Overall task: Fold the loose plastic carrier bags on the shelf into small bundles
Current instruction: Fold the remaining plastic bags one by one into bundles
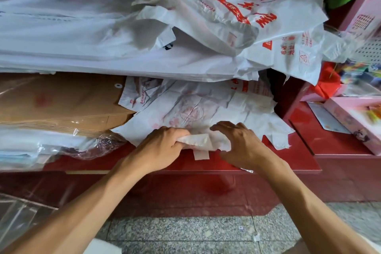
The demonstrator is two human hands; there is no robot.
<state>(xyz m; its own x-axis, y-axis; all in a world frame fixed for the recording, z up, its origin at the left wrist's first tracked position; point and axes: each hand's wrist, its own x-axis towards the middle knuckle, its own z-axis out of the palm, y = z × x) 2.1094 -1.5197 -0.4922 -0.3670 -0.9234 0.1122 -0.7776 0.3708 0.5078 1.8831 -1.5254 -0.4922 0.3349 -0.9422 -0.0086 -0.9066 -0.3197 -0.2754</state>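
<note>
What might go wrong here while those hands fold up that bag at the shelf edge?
1. The half-folded bag sits right at the red shelf's front edge, with a strip hanging over; it could slip to the floor.
2. Only the left hand grips the fold, while the right hand has its fingers spread over it, so the springy plastic may unfold.
3. Loose printed bags overhang from the shelf above and could slide down onto the work.

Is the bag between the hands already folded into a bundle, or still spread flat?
Partly folded: the left hand grips a bunched fold of the bag; the rest lies spread on the shelf.
</note>
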